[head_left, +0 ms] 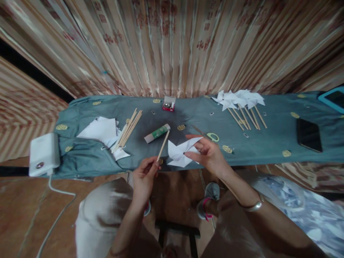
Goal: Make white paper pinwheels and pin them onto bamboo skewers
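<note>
Between the fingers of my left hand (145, 176) is a thin wooden stick (163, 146), pointing up and slightly right. My right hand (211, 154) pinches a white paper pinwheel (180, 153), thumb near its dark centre pin. Stick and pinwheel are held apart above the table's near edge. Just beyond them lies a green and white glue stick tube (157, 133). Scissors with pale green handles (213, 136) rest behind my right hand. Farther back stands a small open red box (168, 104) of shiny metal pins.
Loose sticks (130, 129) and white paper pieces (100, 129) lie on the left. Several finished pinwheels (242, 99) on sticks lie at the back right. A white power bank (44, 154) with a cable, a black phone (309, 135) and a blue-edged device (333, 99) sit toward the ends.
</note>
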A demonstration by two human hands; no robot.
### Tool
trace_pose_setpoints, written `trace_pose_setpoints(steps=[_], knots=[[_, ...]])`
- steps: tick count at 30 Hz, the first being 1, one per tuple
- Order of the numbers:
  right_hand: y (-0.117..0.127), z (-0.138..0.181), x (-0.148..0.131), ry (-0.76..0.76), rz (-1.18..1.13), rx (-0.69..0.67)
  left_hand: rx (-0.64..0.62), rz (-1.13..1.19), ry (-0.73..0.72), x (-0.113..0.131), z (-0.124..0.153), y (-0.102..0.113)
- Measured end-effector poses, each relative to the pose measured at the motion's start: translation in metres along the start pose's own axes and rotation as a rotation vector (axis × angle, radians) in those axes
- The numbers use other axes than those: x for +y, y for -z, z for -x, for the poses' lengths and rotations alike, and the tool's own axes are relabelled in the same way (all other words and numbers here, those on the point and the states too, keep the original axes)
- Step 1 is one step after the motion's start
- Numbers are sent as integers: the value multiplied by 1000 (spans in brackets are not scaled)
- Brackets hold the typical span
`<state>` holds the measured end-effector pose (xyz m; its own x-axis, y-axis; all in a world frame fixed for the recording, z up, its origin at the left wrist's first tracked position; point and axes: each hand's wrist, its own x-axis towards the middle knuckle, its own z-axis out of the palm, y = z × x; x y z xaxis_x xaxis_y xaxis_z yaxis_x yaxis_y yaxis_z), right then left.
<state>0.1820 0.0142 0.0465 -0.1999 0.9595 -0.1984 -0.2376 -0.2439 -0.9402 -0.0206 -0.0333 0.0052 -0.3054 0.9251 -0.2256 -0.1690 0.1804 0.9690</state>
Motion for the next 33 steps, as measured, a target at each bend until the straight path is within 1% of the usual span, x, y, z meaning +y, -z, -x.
trace_pose_setpoints(steps=[1, 4, 7, 10, 13, 17, 20, 24, 27, 29, 31, 33], knots=[[0, 4, 1, -4, 19, -24, 18, 51, 57, -7, 10, -2], [1, 15, 7, -10, 87, -90, 9, 209, 237, -25, 31, -7], [3, 25, 15, -17, 159, -114, 25, 281, 379, -38, 39, -13], [6, 30, 23, 3, 236, -96, 28, 316, 456, -48, 42, -17], [8, 31, 28, 42, 390, -58, 21, 322, 499, -58, 45, -21], [8, 30, 28, 115, 676, -17, 26, 300, 560, -70, 45, -26], [9, 31, 28, 224, 852, 19, 75, 283, 613, -75, 43, -29], [12, 31, 28, 409, 1062, 6, 95, 243, 633, -79, 40, -29], [14, 29, 29, 592, 1154, -41, 74, 214, 608, -84, 39, -27], [16, 26, 30, 664, 1176, -77, 59, 203, 593, -88, 39, -26], [17, 23, 31, 664, 1173, -81, 49, 202, 587, -90, 38, -25], [17, 19, 32, 630, 1158, -36, 43, 205, 589, -90, 37, -24]])
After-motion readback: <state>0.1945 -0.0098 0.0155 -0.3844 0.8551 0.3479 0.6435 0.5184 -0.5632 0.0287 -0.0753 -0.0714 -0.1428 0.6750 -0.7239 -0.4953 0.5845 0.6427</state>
